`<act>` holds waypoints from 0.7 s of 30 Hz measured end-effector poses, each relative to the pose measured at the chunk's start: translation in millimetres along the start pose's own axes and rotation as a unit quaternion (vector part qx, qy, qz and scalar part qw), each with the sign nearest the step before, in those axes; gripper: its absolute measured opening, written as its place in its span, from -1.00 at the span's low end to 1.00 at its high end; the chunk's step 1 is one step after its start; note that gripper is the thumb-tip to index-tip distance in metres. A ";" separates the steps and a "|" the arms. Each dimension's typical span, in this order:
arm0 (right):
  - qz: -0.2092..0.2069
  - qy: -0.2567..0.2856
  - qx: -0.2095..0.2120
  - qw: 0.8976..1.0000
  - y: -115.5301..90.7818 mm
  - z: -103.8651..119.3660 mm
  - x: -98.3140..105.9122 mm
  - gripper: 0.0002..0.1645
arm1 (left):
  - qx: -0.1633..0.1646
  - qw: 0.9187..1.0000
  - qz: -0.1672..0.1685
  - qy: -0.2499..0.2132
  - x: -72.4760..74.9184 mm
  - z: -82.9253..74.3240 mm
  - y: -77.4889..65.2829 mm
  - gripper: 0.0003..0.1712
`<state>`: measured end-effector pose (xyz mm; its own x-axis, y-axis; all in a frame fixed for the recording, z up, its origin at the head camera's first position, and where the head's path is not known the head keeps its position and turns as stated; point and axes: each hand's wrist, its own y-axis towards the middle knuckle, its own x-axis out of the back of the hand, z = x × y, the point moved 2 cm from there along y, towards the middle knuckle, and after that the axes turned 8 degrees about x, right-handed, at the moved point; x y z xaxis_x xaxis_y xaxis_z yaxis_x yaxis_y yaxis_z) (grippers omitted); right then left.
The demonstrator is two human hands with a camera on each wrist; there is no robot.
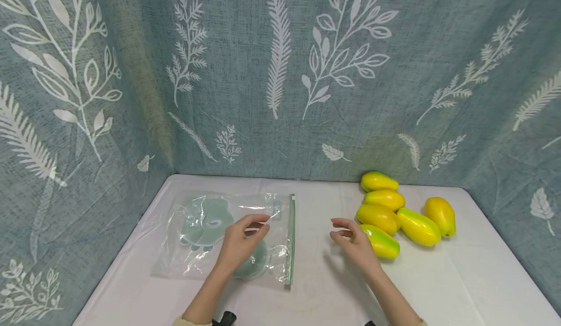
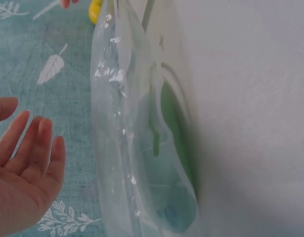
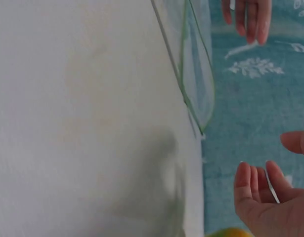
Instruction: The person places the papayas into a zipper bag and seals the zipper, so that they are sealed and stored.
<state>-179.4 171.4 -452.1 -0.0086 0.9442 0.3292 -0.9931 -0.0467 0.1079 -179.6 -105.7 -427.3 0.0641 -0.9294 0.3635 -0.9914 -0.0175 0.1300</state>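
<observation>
My left hand (image 1: 241, 241) hovers over a transparent zip bag (image 1: 276, 262), fingers loosely bent with nothing between them. Inside the bag, which has a green slider strip along its right edge, are a pale green cloud-shaped piece (image 1: 208, 219) and a rounder green piece (image 1: 258, 262), partly hidden by the hand. The left wrist view shows the bag (image 2: 109, 108) bulging up beside the relaxed left hand (image 2: 30, 173). My right hand (image 1: 357, 245), empty with fingers relaxed, overlaps the nearest yellow-green papaya-like fruit (image 1: 385, 244) in the head view. In the right wrist view the right hand (image 3: 273, 205) is palm-visible.
Several more yellow-green fruits (image 1: 379, 219) lie grouped on the right of the white-covered table (image 1: 315, 277); one (image 1: 440, 216) sits at the group's far right. A patterned blue-green curtain (image 1: 245, 82) hangs behind the table and along its sides.
</observation>
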 end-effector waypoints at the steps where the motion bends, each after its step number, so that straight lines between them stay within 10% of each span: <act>1: 0.003 0.010 -0.002 1.000 0.3 -0.6 -2.6 -0.55 | 0.001 1.000 0.003 0.001 -0.8 0.9 0.1 -0.77; 21: 0.059 0.138 -0.052 0.987 2.9 -11.6 -46.4 -0.55 | 0.017 0.999 0.042 -0.009 -20.0 8.6 -1.4 -0.76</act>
<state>-183.2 131.2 -477.9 -0.1422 0.9877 0.0647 -0.9898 -0.1413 -0.0184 -180.5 -90.3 -442.7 -0.0205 -0.9347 0.3548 -0.9966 0.0475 0.0676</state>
